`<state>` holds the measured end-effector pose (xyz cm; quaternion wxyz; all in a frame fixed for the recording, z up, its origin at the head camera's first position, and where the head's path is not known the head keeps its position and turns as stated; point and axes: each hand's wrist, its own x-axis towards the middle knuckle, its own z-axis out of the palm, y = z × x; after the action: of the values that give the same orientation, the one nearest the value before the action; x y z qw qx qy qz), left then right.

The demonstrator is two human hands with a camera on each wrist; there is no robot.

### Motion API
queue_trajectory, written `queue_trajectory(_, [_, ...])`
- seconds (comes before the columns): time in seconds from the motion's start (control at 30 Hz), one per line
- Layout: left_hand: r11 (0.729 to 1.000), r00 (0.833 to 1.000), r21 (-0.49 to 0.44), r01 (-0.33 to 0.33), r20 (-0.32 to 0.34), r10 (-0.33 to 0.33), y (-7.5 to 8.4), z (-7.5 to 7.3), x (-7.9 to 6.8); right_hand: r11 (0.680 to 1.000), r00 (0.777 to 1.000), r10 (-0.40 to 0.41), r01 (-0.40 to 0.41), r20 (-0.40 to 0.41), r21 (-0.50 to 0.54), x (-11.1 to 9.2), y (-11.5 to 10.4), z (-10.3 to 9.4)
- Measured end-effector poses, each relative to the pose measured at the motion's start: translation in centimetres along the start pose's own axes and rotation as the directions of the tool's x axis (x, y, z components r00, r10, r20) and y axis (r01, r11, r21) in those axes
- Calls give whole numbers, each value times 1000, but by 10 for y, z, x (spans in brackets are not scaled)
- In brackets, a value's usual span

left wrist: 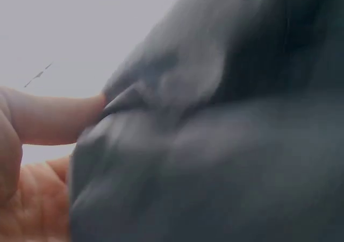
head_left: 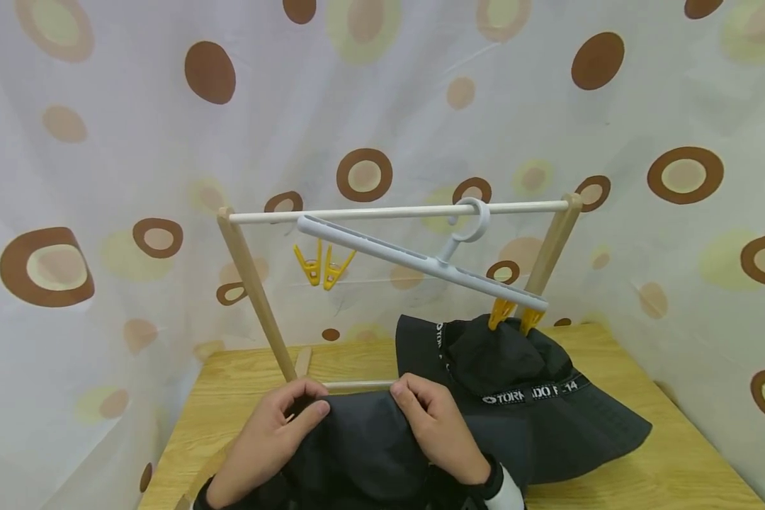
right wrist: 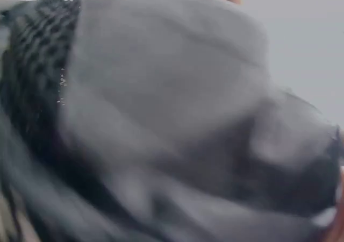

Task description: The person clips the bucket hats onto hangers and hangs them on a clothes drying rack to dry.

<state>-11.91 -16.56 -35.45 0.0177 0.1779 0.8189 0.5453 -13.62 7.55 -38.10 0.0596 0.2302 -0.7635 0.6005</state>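
A black cloth hat (head_left: 370, 439) is stretched between both hands at the bottom of the head view. My left hand (head_left: 277, 432) pinches its upper left edge between thumb and fingers. The right hand (head_left: 436, 425) pinches the upper right edge. In the left wrist view, a thumb (left wrist: 59, 118) presses into the creased cloth (left wrist: 188, 172). Dark cloth (right wrist: 172, 91) fills most of the right wrist view, blurred, with a mesh part (right wrist: 40, 48) at its left. Behind the right hand, another black hat (head_left: 510, 361) with white lettering hangs from two yellow clips (head_left: 516, 315).
A white hanger (head_left: 421, 262) hooks over the rack's white bar (head_left: 370, 212), tilted down to the right. Two more yellow clips (head_left: 321, 268) hang below its left part. The rack's wooden posts (head_left: 255, 290) stand on a wooden table (head_left: 676, 460) before a spotted curtain (head_left: 421, 113).
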Motion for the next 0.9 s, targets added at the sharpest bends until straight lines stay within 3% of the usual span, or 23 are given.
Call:
queue_trajectory(0.07, [1000, 998, -7, 5, -58, -5, -1, 1, -2, 999, 999, 32, -32, 2, -34, 2, -1, 1])
queue_trajectory(0.17, [1000, 994, -14, -4, -110, 3, -3, -1, -6, 995, 997, 30, -36, -69, -95, 6, -6, 2])
queue_trajectory(0.33, [998, 990, 21, -54, -131, 56, -6, -6, -8, 959, 967, -177, 128, -182, -252, 22, -20, 2])
queue_trajectory(0.43, [995, 986, 45, -88, -141, 94, -8, -9, -10, 905, 936, -314, 245, -159, -349, 36, -34, 2])
queue_trajectory(0.53, [994, 984, 49, -97, -148, 103, -10, -10, -12, 859, 916, -382, 303, -122, -413, 50, -49, 3])
queue_trajectory(0.7, [995, 987, 30, -90, -133, 93, -12, -12, -15, 822, 927, -357, 256, -111, -509, 68, -67, 10])
queue_trajectory(0.9, [994, 988, 7, -105, -111, 106, -14, -15, -18, 727, 924, -350, 164, -155, -667, 84, -73, 22])
